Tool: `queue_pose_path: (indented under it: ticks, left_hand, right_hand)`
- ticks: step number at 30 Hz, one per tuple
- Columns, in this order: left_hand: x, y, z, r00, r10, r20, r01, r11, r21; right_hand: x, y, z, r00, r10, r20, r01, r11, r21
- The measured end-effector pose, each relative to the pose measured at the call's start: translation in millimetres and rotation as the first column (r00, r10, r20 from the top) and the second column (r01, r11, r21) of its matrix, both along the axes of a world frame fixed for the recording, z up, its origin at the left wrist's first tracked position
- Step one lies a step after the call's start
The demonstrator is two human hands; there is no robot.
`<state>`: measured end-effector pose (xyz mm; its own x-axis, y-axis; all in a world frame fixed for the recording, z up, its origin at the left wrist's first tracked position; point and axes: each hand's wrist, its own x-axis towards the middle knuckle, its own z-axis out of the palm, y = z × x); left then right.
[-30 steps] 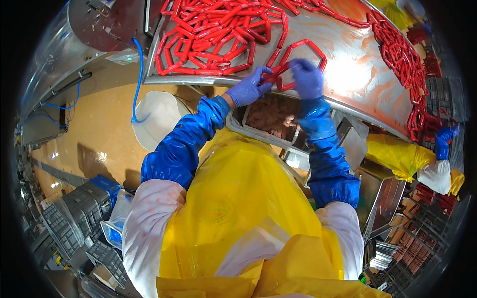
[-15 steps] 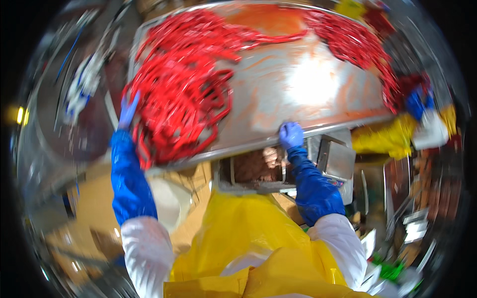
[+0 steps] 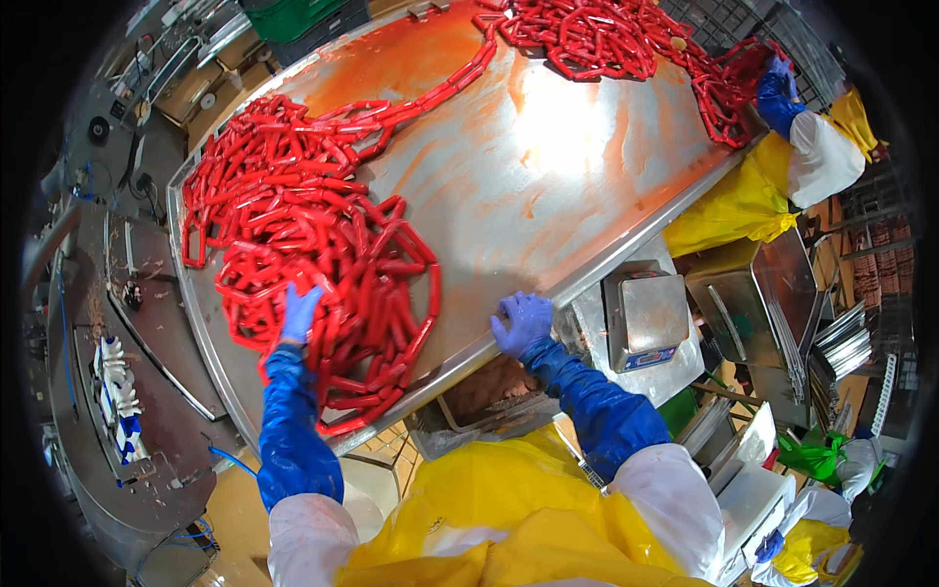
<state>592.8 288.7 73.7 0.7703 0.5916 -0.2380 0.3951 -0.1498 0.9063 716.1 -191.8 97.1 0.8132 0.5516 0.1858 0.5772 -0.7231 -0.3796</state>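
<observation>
Linked red sausages point(image 3: 303, 210) lie in a large tangled heap on the left side of a metal table point(image 3: 460, 205). My left hand point(image 3: 298, 315), in a purple glove, rests on the near part of this heap with thumb and fingers apart. A single chain runs from the heap to a second pile of red sausages point(image 3: 587, 39) at the far side. My right hand point(image 3: 523, 323), gloved too, sits on the table's near rim with its fingers bent over it. Orange-red liquid is smeared across the metal.
A co-worker's gloved hand point(image 3: 780, 70) is at the sausages on the far right. Below the near rim stand a tub of ground meat point(image 3: 494, 396) and a scale point(image 3: 646, 318). Grey machinery point(image 3: 147, 391) lies left. Another person point(image 3: 817, 543) is at lower right.
The view has turned, and the table now slants up to the right. My left hand has gone from the heap's left edge onto the sausages. My right hand stays at the rim.
</observation>
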Motion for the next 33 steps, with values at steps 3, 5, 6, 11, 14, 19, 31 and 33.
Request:
queue_pose_path:
  ticks: [3,5,6,11,14,19,31,33]
  left_hand:
    - [95.0,-59.3,-10.9,0.958,0.011,0.288,0.071,0.959,-0.273]
    - [178.2,-123.5,25.1,0.913,-0.085,0.398,0.13,0.988,-0.088]
    - [202.4,-133.7,23.4,0.876,-0.086,0.474,0.098,0.995,0.0]
    - [286.8,-248.0,107.6,0.909,-0.417,-0.013,0.408,0.896,-0.177]
    - [239.7,-303.6,148.4,0.674,-0.686,0.273,0.676,0.722,0.148]
    - [35.2,-294.1,142.3,0.751,-0.654,0.092,0.572,0.714,0.404]
    - [-438.7,-187.6,57.5,0.735,0.675,0.066,-0.649,0.672,0.358]
    - [-451.2,-140.1,57.9,0.557,0.8,0.224,-0.826,0.504,0.254]
  right_hand:
    - [2.7,3.9,0.5,0.998,0.056,0.028,-0.06,0.988,0.139]
    - [4.8,5.8,-7.3,0.998,0.046,0.037,-0.053,0.978,0.203]
    - [3.2,10.2,-10.3,0.996,0.078,0.033,-0.084,0.969,0.233]
    - [4.7,-1.7,-1.3,0.995,-0.01,0.098,-0.02,0.954,0.298]
    - [3.6,-5.7,0.6,0.987,-0.025,0.16,-0.023,0.956,0.292]
    - [-7.7,-0.3,9.8,0.942,-0.009,0.335,-0.097,0.949,0.298]
    - [-31.6,15.1,-0.9,0.996,-0.013,0.093,0.023,0.993,-0.113]
    - [-38.6,17.6,2.3,0.997,-0.046,0.057,0.058,0.972,-0.227]
